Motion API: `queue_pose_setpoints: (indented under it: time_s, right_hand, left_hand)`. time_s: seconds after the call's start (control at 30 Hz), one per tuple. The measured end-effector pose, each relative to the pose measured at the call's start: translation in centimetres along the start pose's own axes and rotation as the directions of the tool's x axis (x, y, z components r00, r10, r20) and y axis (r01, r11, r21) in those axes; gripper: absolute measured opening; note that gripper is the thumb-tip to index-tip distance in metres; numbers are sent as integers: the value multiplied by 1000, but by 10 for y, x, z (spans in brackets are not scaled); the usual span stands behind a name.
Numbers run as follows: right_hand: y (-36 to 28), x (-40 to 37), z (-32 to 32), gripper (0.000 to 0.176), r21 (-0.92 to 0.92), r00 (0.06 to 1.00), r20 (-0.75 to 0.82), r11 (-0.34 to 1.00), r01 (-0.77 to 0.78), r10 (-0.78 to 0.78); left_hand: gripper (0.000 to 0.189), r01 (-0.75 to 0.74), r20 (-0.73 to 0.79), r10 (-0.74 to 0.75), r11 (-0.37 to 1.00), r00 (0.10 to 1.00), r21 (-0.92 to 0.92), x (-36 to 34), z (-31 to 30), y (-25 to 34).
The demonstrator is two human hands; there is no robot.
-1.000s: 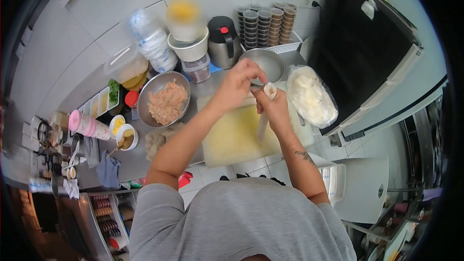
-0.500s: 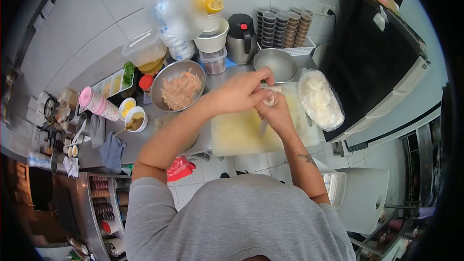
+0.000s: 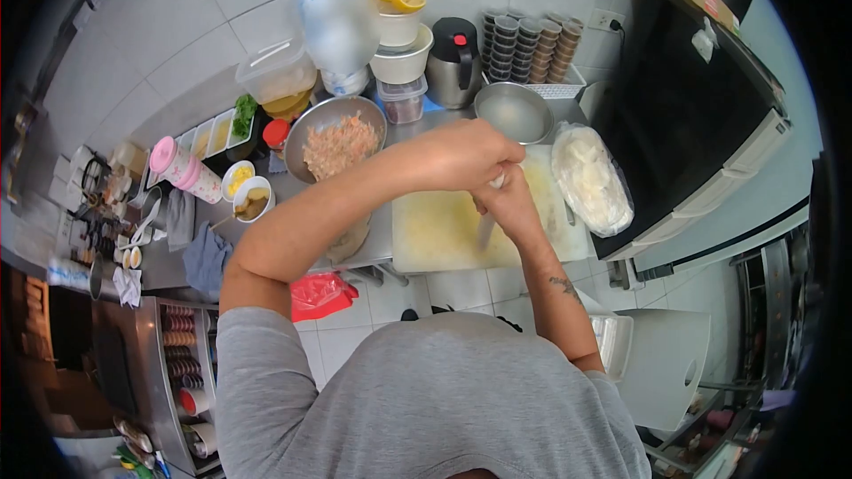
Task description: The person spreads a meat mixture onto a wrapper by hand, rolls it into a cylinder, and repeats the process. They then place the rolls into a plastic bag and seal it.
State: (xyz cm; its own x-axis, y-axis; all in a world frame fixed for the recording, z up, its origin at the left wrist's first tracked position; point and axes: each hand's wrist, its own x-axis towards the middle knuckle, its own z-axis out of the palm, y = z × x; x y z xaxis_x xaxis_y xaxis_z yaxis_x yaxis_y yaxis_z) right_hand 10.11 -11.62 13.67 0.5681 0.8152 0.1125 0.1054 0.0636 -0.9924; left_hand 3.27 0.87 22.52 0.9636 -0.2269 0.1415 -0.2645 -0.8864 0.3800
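Note:
My right hand is closed round the pale handle of a knife, its blade pointing down and back toward me over the white cutting board. Against it, at the knuckles, my left hand is curled closed, and whatever its fingers hold is hidden. A steel bowl with cloudy liquid stands just beyond my hands. To the right of the board lies a clear plastic bag of white, soft-looking food. Left of my forearm, a metal bowl holds a pinkish minced mixture.
Stacks of lidded cups and a steel jug line the wall. Small bowls, a pink tumbler and a blue cloth are on the left counter. A dark-fronted fridge borders the right.
My left hand has moved down and closer over my right hand. A small pale piece that showed between the fingers is now hidden. The view has shifted slightly.

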Motion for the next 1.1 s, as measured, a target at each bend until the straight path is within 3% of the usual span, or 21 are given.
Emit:
queue_pose_setpoints:
  time_s: [0.1, 0.17, 0.27, 0.47, 0.67, 0.77, 1.1]
  right_hand:
    - [1, 0, -1, 16, 123, 998, -58, 992, -27, 35]
    - [0, 3, -4, 16, 70, 997, -58, 997, -39, 44]
    - [4, 8, -6, 11, 75, 997, -79, 997, -6, 12]
    - [8, 15, -5, 13, 70, 993, -115, 996, 48, -40]
    - [17, 21, -7, 13, 201, 993, -114, 979, 31, -8]
    - [14, 24, -6, 10, 248, 995, -100, 969, 12, 13]
    - [15, 29, -4, 8, 202, 997, -71, 979, -19, 34]
  left_hand:
    - [20, -79, 22, 76, 979, 997, 187, 2, 3, 7]
    - [23, -121, -18, 134, 939, 991, 322, 7, 13, 7]
    - [27, -128, -149, 178, 947, 973, 295, 13, 26, 1]
    - [25, -52, -89, 83, 953, 993, 298, 8, 22, 6]
    - [28, -83, -180, 113, 983, 977, 165, -2, 30, -5]
    - [31, -64, -330, 99, 991, 939, 115, -4, 33, -15]
    - [35, 21, -326, 25, 990, 945, 136, -8, 42, -14]
